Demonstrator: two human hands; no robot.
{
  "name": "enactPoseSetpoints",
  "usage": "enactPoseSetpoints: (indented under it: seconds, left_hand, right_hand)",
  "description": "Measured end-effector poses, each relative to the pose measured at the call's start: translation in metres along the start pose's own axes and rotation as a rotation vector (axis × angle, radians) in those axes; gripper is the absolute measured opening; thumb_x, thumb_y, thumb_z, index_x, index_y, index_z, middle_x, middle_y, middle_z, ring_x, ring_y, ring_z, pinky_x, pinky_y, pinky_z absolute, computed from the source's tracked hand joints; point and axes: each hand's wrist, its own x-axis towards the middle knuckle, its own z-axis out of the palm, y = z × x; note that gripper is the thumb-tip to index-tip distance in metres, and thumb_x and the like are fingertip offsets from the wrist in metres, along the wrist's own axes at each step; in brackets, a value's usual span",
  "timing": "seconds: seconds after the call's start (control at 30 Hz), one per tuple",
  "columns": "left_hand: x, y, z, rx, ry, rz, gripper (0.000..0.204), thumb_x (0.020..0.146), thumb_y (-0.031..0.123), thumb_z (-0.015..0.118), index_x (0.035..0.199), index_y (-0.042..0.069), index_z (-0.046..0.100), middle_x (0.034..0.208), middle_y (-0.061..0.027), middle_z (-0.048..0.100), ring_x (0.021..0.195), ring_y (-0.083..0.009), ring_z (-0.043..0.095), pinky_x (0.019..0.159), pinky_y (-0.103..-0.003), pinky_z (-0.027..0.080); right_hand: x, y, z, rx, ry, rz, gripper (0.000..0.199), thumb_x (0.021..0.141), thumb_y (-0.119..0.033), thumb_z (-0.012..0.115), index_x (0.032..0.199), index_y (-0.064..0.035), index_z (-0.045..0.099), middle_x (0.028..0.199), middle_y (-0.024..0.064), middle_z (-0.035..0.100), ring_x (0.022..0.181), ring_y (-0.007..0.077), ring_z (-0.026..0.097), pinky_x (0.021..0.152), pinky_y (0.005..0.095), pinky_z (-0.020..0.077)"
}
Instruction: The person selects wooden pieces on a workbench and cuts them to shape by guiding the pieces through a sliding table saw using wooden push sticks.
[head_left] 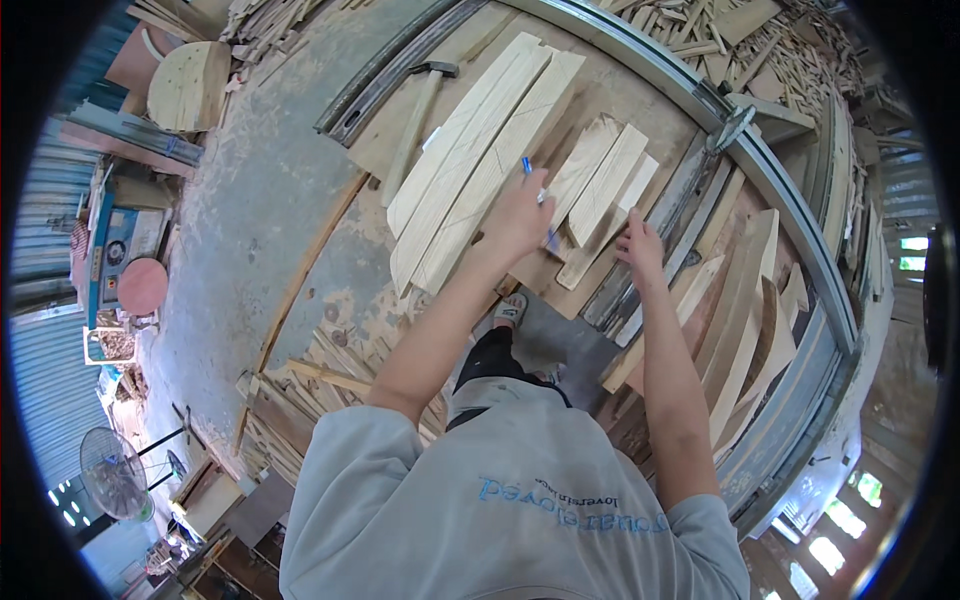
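1. The pen (526, 164), blue at its upper end, is gripped in the curled fingers of the left hand (518, 215); it is tilted, with a blue part seen below the hand.
2. The left hand is held over the gap between the long boards (505, 150) and the short boards (607, 185); whether the wood is touched by the pen cannot be told.
3. The right hand (642, 246) is held partly open, fingers bent, just beside the lower right ends of the short boards. Nothing is seen gripped in it, and contact with the wood cannot be told.
4. The two long boards are laid side by side, slanted, with thin dark lines marked across them.
5. The short boards are placed to their right, also side by side, on the brown panel (645, 95).
6. The hammer (418, 115) is laid just left of the long boards, head away from the person.
7. The panel is bordered on the far right by a metal beam (690, 82), beyond which offcuts (700, 35) are heaped.
8. Curved boards (735, 300) are stacked right of the right forearm.
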Motion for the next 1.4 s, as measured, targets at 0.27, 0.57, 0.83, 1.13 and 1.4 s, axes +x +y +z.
enactPoseSetpoints:
  seconds: [0.27, 0.57, 0.83, 1.13, 1.4]
  left_hand:
    - [0.089, -0.027, 0.047, -0.096, -0.324, -0.269, 0.069, 0.082, 0.039, 0.069, 0.133, -0.004, 0.049, 0.122, -0.0259, 0.06, 0.115, -0.0366, 0.058, 0.096, -0.04, 0.046]
    - [0.09, -0.011, 0.057, -0.114, -0.413, -0.097, 0.085, 0.069, 0.039, 0.08, 0.132, -0.006, 0.047, 0.126, -0.0263, 0.057, 0.118, -0.0369, 0.056, 0.1, -0.039, 0.044]
    - [0.085, 0.028, -0.051, -0.255, -0.219, -0.076, 0.082, 0.075, 0.034, 0.08, 0.136, -0.006, 0.043, 0.126, -0.0216, 0.059, 0.116, -0.0282, 0.058, 0.098, -0.037, 0.046]
    - [0.144, -0.021, -0.173, -0.238, -0.37, -0.212, 0.064, 0.082, 0.037, 0.074, 0.13, -0.001, 0.054, 0.119, -0.0161, 0.064, 0.099, -0.0224, 0.064, 0.083, -0.034, 0.052]
    - [0.151, -0.053, -0.154, -0.385, -0.492, -0.316, 0.08, 0.076, 0.042, 0.079, 0.133, -0.006, 0.048, 0.123, -0.0203, 0.061, 0.108, -0.0245, 0.061, 0.088, -0.035, 0.05]
  right_hand:
    - [0.007, -0.025, 0.038, -0.04, 0.149, 0.031, 0.071, 0.09, -0.059, 0.057, 0.116, 0.0067, 0.059, 0.102, 0.0171, 0.063, 0.082, 0.0227, 0.062, 0.063, 0.0332, 0.0513]
    - [0.015, -0.014, 0.032, 0.028, 0.138, -0.08, 0.055, 0.085, -0.042, 0.074, 0.106, 0.0067, 0.063, 0.096, 0.0132, 0.066, 0.081, 0.0162, 0.061, 0.068, 0.0285, 0.049]
    - [-0.054, -0.108, 0.061, 0.036, -0.032, -0.236, 0.044, 0.084, -0.034, 0.076, 0.105, 0.0032, 0.065, 0.097, 0.0122, 0.069, 0.085, 0.0182, 0.065, 0.075, 0.0322, 0.0507]
    - [-0.04, -0.151, 0.162, -0.186, -0.128, -0.374, 0.058, 0.078, -0.046, 0.075, 0.105, 0.0047, 0.065, 0.102, 0.0247, 0.064, 0.104, 0.0306, 0.057, 0.087, 0.0381, 0.0469]
    - [-0.026, -0.123, 0.167, -0.095, -0.254, -0.283, 0.041, 0.084, -0.033, 0.07, 0.102, 0.0034, 0.066, 0.09, 0.0148, 0.067, 0.083, 0.0211, 0.062, 0.073, 0.0345, 0.0473]
